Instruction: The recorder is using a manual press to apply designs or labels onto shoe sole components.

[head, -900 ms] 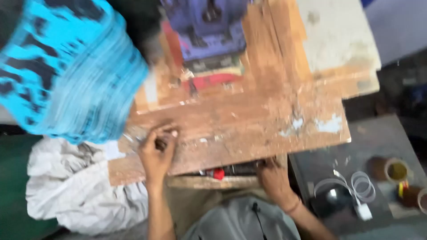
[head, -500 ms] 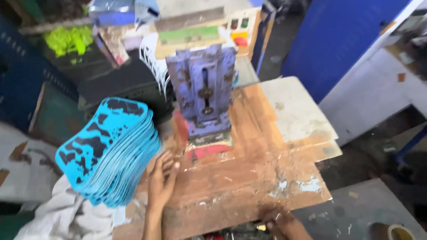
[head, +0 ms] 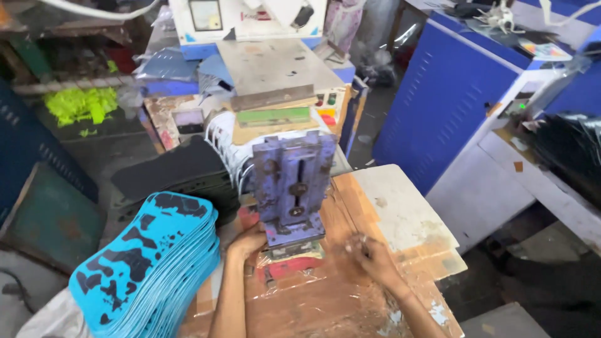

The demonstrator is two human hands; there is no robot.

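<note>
Head view, steeply down onto workbench (head: 350, 307)

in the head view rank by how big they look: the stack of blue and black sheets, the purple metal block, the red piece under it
1. stack of blue and black sheets, though it is nearest the camera
2. purple metal block
3. red piece

The right hand (head: 369, 255) was blurred, so whether its fingers held anything could not be told. The left hand's (head: 249, 240) fingertips were hidden behind the purple press block (head: 292, 188). The stack of blue insole sheets (head: 147, 263) (black-blotched) was cut off by the bottom edge.
</note>
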